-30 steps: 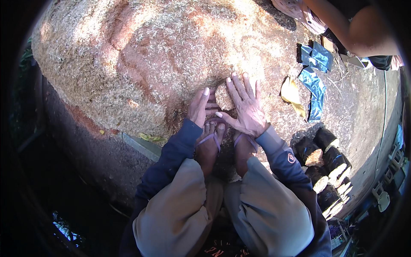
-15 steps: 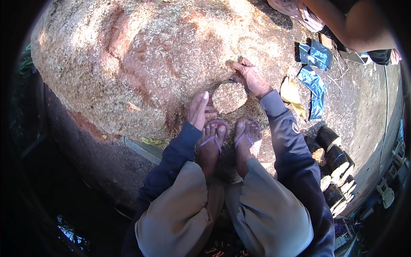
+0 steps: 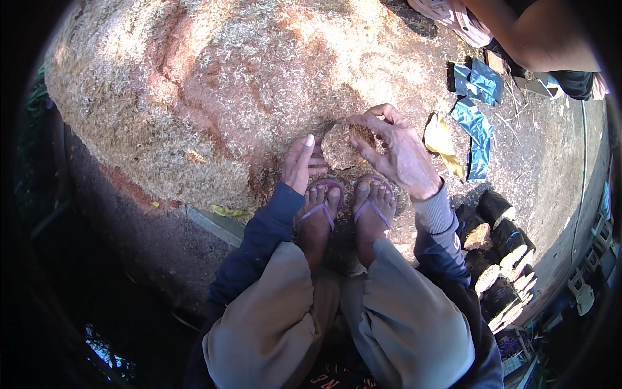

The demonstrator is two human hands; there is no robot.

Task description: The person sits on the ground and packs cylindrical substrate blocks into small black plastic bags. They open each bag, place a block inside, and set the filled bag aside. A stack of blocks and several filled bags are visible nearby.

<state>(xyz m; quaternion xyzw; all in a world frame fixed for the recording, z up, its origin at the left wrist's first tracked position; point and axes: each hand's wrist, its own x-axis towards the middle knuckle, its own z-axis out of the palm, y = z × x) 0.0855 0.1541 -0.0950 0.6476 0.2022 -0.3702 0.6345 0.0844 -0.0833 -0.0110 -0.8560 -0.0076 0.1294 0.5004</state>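
A round bag (image 3: 338,148) filled to its top with brown shredded fibre stands between my hands, just beyond my feet. My left hand (image 3: 299,165) is at its left side, thumb raised and fingers stretched out along the bag's side. Over the right part of the bag's top, my right hand (image 3: 403,150) is open, its fingers curved and apart. Whether the right fingertips touch the fibre, I cannot tell. A large heap of loose fibre (image 3: 240,84) spreads from the bag to the far left. The bag's lower part is hidden.
Several filled black bags (image 3: 497,249) stand at the right. Flat blue-black empty bags (image 3: 476,129) and a yellow dry leaf (image 3: 440,144) lie on the ground. Another person's arm (image 3: 512,39) shows at the far right. My sandalled feet (image 3: 317,211) are close to the bag.
My right hand has moved from the bag's far right rim toward me and slightly right, and its fingers now curve over the bag's top. My left hand has hardly moved.
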